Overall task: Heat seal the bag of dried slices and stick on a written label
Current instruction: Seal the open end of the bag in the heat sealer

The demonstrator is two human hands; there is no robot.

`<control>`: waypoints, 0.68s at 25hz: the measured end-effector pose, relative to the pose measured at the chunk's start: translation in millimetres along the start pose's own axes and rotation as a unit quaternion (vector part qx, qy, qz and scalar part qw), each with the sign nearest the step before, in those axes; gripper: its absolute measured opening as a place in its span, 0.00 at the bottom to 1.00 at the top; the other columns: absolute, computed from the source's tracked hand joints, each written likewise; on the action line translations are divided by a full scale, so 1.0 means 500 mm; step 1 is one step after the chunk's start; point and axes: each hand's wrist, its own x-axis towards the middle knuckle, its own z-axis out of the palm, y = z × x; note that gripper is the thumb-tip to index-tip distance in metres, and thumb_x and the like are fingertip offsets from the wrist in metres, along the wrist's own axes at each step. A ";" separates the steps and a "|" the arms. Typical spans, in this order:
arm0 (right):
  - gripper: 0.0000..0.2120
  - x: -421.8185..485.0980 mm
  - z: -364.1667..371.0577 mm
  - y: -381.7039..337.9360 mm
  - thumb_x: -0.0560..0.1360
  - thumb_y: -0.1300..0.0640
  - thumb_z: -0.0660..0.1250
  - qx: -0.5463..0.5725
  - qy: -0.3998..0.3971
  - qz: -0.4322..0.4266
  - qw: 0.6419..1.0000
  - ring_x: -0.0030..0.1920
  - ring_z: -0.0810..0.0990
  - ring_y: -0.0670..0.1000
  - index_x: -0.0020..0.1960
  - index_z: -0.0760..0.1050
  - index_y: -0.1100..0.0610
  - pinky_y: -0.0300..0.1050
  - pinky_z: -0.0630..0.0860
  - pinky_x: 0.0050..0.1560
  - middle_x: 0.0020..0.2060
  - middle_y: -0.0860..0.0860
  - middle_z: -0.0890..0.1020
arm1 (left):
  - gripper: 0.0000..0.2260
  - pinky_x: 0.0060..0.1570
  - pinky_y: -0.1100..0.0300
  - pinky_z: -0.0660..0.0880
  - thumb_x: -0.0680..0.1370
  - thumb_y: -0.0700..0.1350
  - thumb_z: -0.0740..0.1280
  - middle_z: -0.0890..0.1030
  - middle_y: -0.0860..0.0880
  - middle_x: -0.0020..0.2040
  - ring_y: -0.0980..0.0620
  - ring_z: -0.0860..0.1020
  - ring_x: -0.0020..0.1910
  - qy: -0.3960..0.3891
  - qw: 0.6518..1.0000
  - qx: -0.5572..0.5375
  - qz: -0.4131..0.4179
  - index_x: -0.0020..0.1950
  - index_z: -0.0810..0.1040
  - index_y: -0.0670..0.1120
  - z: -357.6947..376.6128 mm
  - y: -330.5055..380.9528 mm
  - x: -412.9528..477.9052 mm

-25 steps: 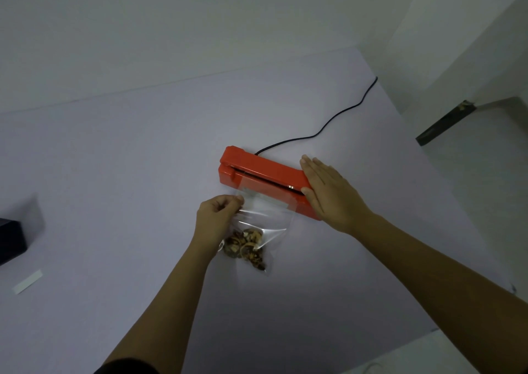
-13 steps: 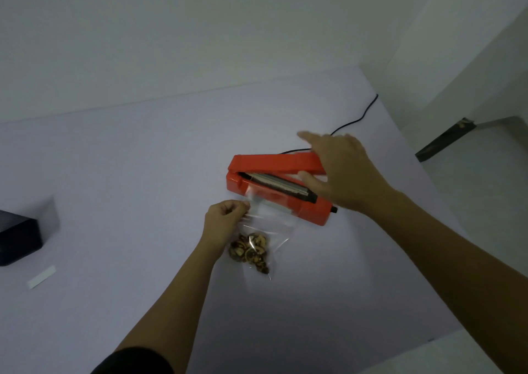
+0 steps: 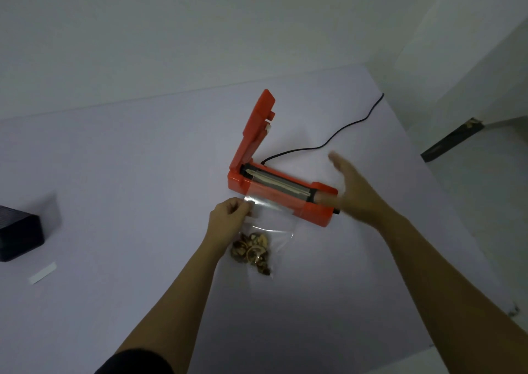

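An orange heat sealer [image 3: 285,199] lies on the white table [image 3: 128,173], its lid [image 3: 254,133] swung up nearly upright on the left hinge. A clear bag [image 3: 268,219] with brown dried slices [image 3: 251,252] at its bottom lies in front, its top edge resting over the sealer's strip. My left hand [image 3: 228,219] pinches the bag's left upper edge. My right hand [image 3: 354,191] hovers flat and blurred over the sealer's right end, fingers apart, holding nothing. A small white label strip [image 3: 42,273] lies far left on the table.
A black box [image 3: 17,236] sits at the table's left edge. The sealer's black cord [image 3: 337,133] runs back to the far right edge. The table's right edge drops to a floor with a dark strip [image 3: 451,142].
My right hand raised the sealer's lid from pressed shut to nearly upright, then let go and drew back to the right. My left hand kept holding the bag.
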 end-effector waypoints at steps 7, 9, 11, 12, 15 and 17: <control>0.48 -0.010 0.080 0.101 0.64 0.48 0.77 -0.112 0.028 -0.024 0.993 0.68 0.67 0.55 0.74 0.52 0.56 0.52 0.68 0.66 0.71 0.55 0.64 | 0.17 0.43 0.54 0.78 0.76 0.59 0.63 0.83 0.46 0.40 0.48 0.81 0.40 0.061 0.997 0.026 0.047 0.44 0.78 0.45 0.044 0.022 0.004; 0.47 -0.008 0.085 0.106 0.65 0.49 0.76 -0.127 0.034 -0.031 0.991 0.66 0.69 0.55 0.74 0.52 0.56 0.50 0.68 0.65 0.70 0.55 0.65 | 0.12 0.40 0.60 0.77 0.76 0.53 0.65 0.82 0.47 0.38 0.47 0.80 0.37 0.106 0.993 0.029 0.054 0.41 0.77 0.45 0.053 0.034 0.003; 0.47 -0.008 0.090 0.108 0.66 0.48 0.76 -0.137 0.039 -0.034 0.989 0.66 0.69 0.55 0.74 0.52 0.56 0.50 0.68 0.64 0.70 0.54 0.65 | 0.10 0.33 0.72 0.70 0.76 0.47 0.66 0.80 0.47 0.36 0.50 0.77 0.34 0.156 0.982 0.076 0.075 0.41 0.77 0.42 0.062 0.050 -0.003; 0.47 -0.008 0.091 0.109 0.65 0.48 0.76 -0.138 0.043 -0.032 0.989 0.66 0.69 0.55 0.74 0.52 0.56 0.51 0.69 0.64 0.70 0.54 0.65 | 0.09 0.30 0.72 0.67 0.76 0.45 0.66 0.79 0.47 0.36 0.51 0.75 0.33 0.178 0.974 0.104 0.090 0.41 0.78 0.41 0.067 0.058 -0.008; 0.47 -0.008 0.091 0.110 0.65 0.49 0.76 -0.134 0.049 -0.024 0.989 0.65 0.70 0.56 0.74 0.53 0.56 0.52 0.70 0.64 0.69 0.55 0.66 | 0.08 0.31 0.61 0.70 0.76 0.42 0.65 0.80 0.43 0.35 0.46 0.76 0.33 0.207 0.955 0.157 0.141 0.41 0.77 0.38 0.080 0.065 -0.013; 0.47 -0.006 0.092 0.111 0.64 0.49 0.77 -0.132 0.049 -0.029 0.990 0.66 0.70 0.56 0.74 0.54 0.57 0.51 0.70 0.65 0.69 0.55 0.67 | 0.08 0.33 0.55 0.73 0.77 0.40 0.65 0.80 0.42 0.35 0.45 0.77 0.32 0.207 0.947 0.178 0.168 0.41 0.76 0.38 0.083 0.063 -0.013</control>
